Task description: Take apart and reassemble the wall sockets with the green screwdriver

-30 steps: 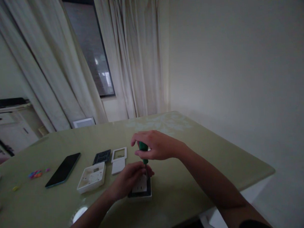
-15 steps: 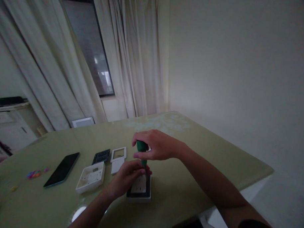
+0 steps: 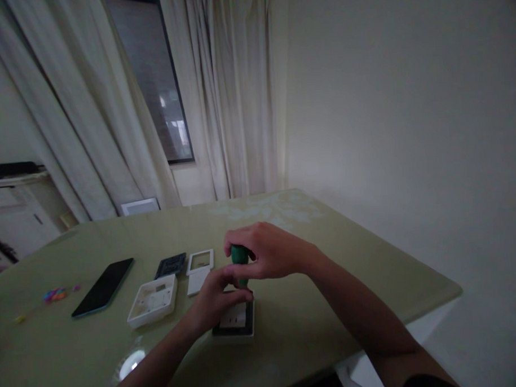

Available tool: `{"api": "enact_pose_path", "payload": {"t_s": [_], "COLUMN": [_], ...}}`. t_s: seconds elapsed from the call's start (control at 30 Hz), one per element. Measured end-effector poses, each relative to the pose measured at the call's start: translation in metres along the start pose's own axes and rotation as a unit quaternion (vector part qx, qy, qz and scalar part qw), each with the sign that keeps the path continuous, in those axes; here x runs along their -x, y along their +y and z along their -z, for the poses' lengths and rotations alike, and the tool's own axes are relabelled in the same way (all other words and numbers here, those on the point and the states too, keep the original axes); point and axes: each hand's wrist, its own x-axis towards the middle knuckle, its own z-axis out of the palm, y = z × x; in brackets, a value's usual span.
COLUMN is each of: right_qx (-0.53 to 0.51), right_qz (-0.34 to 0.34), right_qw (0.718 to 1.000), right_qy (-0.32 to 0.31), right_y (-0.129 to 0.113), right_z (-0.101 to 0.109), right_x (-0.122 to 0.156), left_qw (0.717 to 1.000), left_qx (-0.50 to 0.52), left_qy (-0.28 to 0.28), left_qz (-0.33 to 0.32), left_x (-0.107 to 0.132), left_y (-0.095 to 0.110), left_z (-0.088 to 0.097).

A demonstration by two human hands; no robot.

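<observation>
Upright over the far end of a white wall socket (image 3: 233, 317) with a dark inner frame stands a green-handled screwdriver (image 3: 240, 255). My right hand (image 3: 266, 252) is closed around its handle from above. Low at the socket's far end, my left hand (image 3: 217, 299) is closed, its thumb lying across the socket beside the screwdriver; its other fingertips are partly hidden behind the handle. The screwdriver's tip and any screw under it are covered by the fingers. The socket lies on the table with its slotted face up.
Left of my hands lie an open white mounting box (image 3: 152, 303), a dark square plate (image 3: 171, 265), a white frame (image 3: 200, 261) and a white panel (image 3: 197, 282). Farther left are a black phone (image 3: 104, 287) and small colourful pieces (image 3: 55, 294). A clear-wrapped white item (image 3: 132, 363) sits near my left forearm.
My right hand and the screwdriver have come down slightly toward the socket. My left thumb has shifted, and the screwdriver's shaft, visible before, is now hidden by my fingers.
</observation>
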Motion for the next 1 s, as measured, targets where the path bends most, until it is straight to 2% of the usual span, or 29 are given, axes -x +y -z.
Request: {"api": "enact_pose_path", "payload": {"t_s": [0.17, 0.23, 0.3, 0.37, 0.53, 0.73, 0.77, 0.9, 1.0], "right_qx": [0.004, 0.004, 0.003, 0.004, 0.002, -0.006, -0.008, -0.015, -0.003], "right_qz": [-0.002, 0.002, 0.005, 0.004, 0.006, 0.001, 0.002, 0.008, -0.001], "right_qw": [1.0, 1.0, 1.0, 1.0, 1.0, 1.0, 1.0, 0.999, 0.999], "right_qy": [0.01, 0.01, 0.007, 0.008, 0.02, 0.025, 0.027, 0.036, 0.045], "right_y": [-0.001, 0.0, 0.0, 0.001, 0.001, 0.001, 0.001, 0.002, 0.002], "right_z": [0.001, 0.001, 0.001, 0.0, -0.001, -0.001, -0.001, -0.003, -0.004], "right_x": [0.0, 0.0, 0.0, 0.0, 0.0, 0.0, 0.0, -0.001, -0.002], "left_qw": [0.997, 0.999, 1.0, 1.0, 0.998, 0.999, 0.999, 0.995, 0.996], "left_qx": [0.017, -0.006, -0.016, 0.003, 0.006, -0.031, -0.037, -0.06, -0.049], "left_qy": [-0.079, -0.053, -0.004, 0.011, -0.07, 0.026, 0.017, -0.076, -0.075], "left_qz": [-0.009, -0.009, -0.008, -0.01, -0.01, -0.024, -0.018, -0.022, -0.021], "left_x": [0.002, 0.002, 0.0, 0.0, 0.002, 0.001, 0.001, 0.005, 0.004], "left_y": [0.0, -0.001, -0.003, -0.003, 0.001, -0.012, -0.012, -0.001, 0.007], "left_z": [0.003, 0.003, 0.002, 0.002, 0.004, 0.003, 0.003, 0.002, -0.001]}}
